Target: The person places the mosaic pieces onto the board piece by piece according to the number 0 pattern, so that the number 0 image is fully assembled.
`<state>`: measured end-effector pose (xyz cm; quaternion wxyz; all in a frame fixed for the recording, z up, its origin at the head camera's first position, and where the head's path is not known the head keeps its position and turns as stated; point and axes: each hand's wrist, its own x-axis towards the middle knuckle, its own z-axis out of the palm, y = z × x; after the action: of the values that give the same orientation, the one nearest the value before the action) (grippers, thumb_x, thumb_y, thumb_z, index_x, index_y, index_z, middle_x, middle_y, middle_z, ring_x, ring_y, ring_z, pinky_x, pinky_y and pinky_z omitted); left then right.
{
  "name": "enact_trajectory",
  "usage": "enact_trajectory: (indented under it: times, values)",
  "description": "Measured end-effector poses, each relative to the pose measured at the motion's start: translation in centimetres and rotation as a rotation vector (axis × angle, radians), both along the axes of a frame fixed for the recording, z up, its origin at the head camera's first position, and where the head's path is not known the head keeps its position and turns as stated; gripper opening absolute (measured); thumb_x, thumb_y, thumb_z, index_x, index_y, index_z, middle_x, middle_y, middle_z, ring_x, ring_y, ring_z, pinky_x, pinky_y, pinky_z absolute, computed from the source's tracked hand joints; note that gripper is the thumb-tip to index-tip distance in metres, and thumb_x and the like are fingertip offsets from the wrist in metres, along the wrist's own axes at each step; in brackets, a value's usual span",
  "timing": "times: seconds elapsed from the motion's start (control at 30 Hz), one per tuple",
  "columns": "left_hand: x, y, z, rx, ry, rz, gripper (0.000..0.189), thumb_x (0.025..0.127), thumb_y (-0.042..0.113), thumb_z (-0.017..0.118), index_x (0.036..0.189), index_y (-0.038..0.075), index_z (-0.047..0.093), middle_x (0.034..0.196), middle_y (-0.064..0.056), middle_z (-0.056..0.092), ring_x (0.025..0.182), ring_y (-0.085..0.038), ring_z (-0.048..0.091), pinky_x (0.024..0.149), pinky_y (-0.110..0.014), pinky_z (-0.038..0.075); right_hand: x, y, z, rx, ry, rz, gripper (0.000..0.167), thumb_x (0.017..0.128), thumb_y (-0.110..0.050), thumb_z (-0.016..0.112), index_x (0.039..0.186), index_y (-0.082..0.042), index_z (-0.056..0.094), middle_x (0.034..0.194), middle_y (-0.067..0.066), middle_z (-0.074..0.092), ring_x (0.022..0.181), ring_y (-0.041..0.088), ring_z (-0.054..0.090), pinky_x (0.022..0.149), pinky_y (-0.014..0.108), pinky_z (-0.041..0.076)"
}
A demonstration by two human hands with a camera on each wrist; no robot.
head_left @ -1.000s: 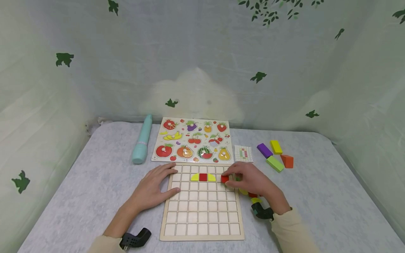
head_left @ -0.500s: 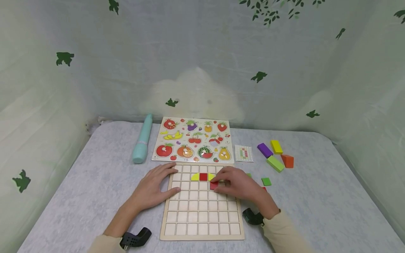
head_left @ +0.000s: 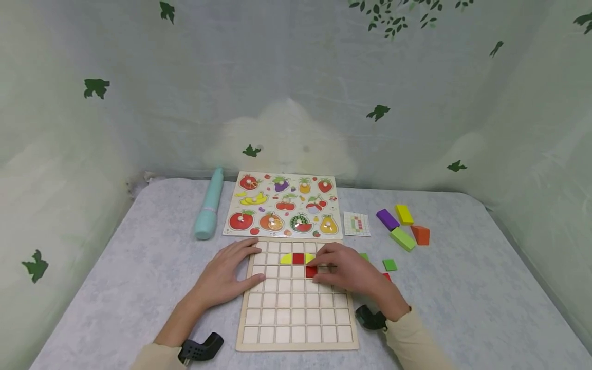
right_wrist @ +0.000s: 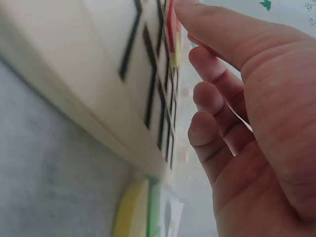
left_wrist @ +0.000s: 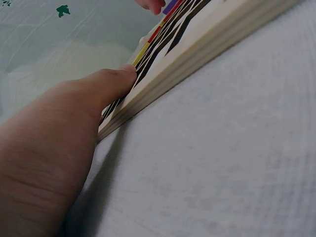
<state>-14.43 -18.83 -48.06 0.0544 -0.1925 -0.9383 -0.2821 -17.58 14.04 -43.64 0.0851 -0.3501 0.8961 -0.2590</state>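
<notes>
A wooden grid board (head_left: 298, 348) lies flat on the table. In its second row a red square tile (head_left: 298, 258) sits between two yellow rounded pieces, the left yellow piece (head_left: 287, 258) in full view, the other partly covered by fingers. My right hand (head_left: 344, 267) pinches a second red square tile (head_left: 311, 272) between thumb and fingertips, over a cell just below the right yellow piece. In the right wrist view that red tile (right_wrist: 172, 27) is right at the thumb tip. My left hand (head_left: 226, 272) rests on the board's left edge, fingers extended.
A fruit puzzle board (head_left: 305, 205) stands behind the grid, with a small pattern card (head_left: 356, 224) beside it. Purple (head_left: 387, 219), yellow (head_left: 404, 215), lime (head_left: 403, 239) and orange blocks (head_left: 420, 235) lie at right. A green tile (head_left: 389, 265) lies nearer; a teal bottle-shaped object (head_left: 209, 205) lies at left.
My right hand has moved left and slightly nearer with the red tile, from the board's right side to below the right yellow piece. Green tiles at right are uncovered. My left hand stays put.
</notes>
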Motion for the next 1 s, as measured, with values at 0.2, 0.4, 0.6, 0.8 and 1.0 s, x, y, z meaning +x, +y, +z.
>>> enact_trajectory:
  times: [0.2, 0.4, 0.6, 0.8, 1.0]
  values:
    - [-0.1, 0.4, -0.1, -0.013, -0.01, -0.001, 0.064, 0.088, 0.057, 0.075, 0.138, 0.019, 0.063, 0.158, 0.001, 0.048, 0.147, -0.03, 0.042, 0.119, -0.059, 0.036, 0.2, 1.7, 0.2, -0.014, -0.029, -0.069, 0.028, 0.089, -0.028, 0.083, 0.117, -0.024, 0.079, 0.11, -0.01, 0.066, 0.101, 0.009, 0.057, 0.082, 0.026, 0.054]
    - [-0.1, 0.1, 0.1, -0.02, 0.002, 0.003, 0.063, 0.088, 0.056, 0.076, 0.138, 0.019, 0.064, 0.158, 0.0, 0.049, 0.147, -0.031, 0.043, 0.118, -0.06, 0.036, 0.1, 4.5, 0.1, -0.052, -0.026, -0.122, 0.029, 0.09, -0.033, 0.082, 0.118, -0.024, 0.078, 0.113, -0.009, 0.069, 0.104, 0.013, 0.06, 0.085, 0.03, 0.057]
    - [-0.1, 0.0, 0.0, -0.009, -0.005, -0.002, 0.064, 0.088, 0.058, 0.074, 0.138, 0.02, 0.063, 0.158, 0.001, 0.048, 0.147, -0.03, 0.042, 0.119, -0.06, 0.035, -0.3, 7.2, 0.6, -0.013, -0.071, -0.184, 0.033, 0.089, -0.035, 0.082, 0.119, -0.023, 0.076, 0.112, -0.009, 0.071, 0.097, 0.014, 0.058, 0.078, 0.027, 0.054]
    - [-0.1, 0.1, -0.1, -0.01, -0.012, 0.001, 0.064, 0.088, 0.058, 0.075, 0.138, 0.019, 0.063, 0.158, 0.001, 0.048, 0.147, -0.031, 0.042, 0.119, -0.061, 0.035, -0.6, 9.5, 0.9, 0.008, -0.128, -0.212, 0.036, 0.087, -0.034, 0.084, 0.119, -0.021, 0.075, 0.11, -0.008, 0.07, 0.093, 0.015, 0.056, 0.073, 0.024, 0.052]
    - [-0.1, 0.1, 0.1, -0.008, -0.005, -0.004, 0.064, 0.088, 0.057, 0.076, 0.138, 0.019, 0.063, 0.158, 0.001, 0.048, 0.147, -0.031, 0.043, 0.119, -0.061, 0.035, -0.8, 11.1, 0.5, 0.021, -0.164, -0.243, 0.046, 0.084, -0.032, 0.087, 0.125, -0.019, 0.071, 0.11, -0.007, 0.068, 0.096, 0.016, 0.056, 0.074, 0.024, 0.053]
